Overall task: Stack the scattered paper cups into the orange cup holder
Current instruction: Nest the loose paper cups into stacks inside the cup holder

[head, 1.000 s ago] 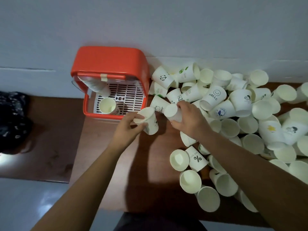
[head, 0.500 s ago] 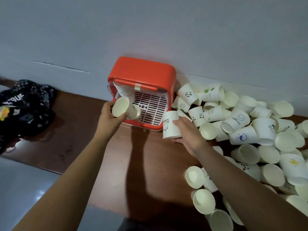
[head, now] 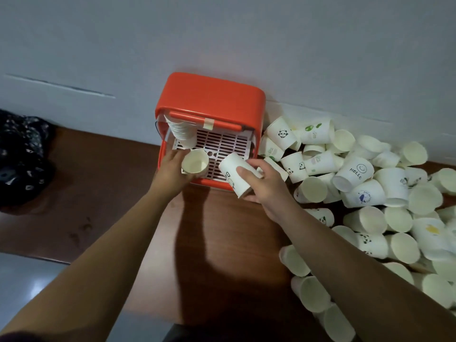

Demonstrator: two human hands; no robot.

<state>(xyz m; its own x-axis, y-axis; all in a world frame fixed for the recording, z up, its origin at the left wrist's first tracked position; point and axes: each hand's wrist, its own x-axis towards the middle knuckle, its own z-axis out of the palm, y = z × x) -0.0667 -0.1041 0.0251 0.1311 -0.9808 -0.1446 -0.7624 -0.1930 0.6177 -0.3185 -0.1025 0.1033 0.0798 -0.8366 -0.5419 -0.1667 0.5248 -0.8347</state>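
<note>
On the tabletop (head: 111,183), our left hand (head: 170,172) grips an upright cup (head: 195,164), right hand (head: 265,187) a printed cup (head: 232,172); next, nest both in the holder (head: 212,95).

I count one orange cup holder (head: 212,95) with one stack of cups (head: 181,134) inside. I see two hands: my left hand (head: 170,171) holds one plain cup (head: 195,162), my right hand (head: 261,183) one printed cup (head: 232,174). There are several dozen loose cups (head: 370,193), too many for me to count exactly, and one dark bundle (head: 22,154).
</note>
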